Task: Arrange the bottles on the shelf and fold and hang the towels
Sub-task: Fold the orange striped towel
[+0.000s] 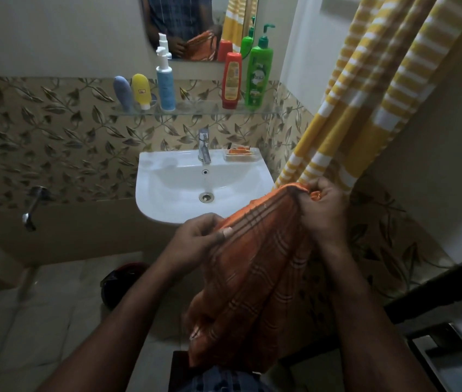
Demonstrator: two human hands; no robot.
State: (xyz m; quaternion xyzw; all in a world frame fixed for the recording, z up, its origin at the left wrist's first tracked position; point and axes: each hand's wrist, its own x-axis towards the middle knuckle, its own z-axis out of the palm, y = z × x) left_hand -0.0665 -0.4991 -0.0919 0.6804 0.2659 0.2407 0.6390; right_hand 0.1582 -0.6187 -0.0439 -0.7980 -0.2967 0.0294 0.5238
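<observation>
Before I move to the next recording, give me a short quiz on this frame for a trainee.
1. True or false: the left hand and right hand both grip the orange towel.
2. The pump bottle farthest right on the glass shelf is: A purple; B green; C black.
3. How many bottles stand on the shelf?
Key: 1 true; 2 B; 3 five.
</observation>
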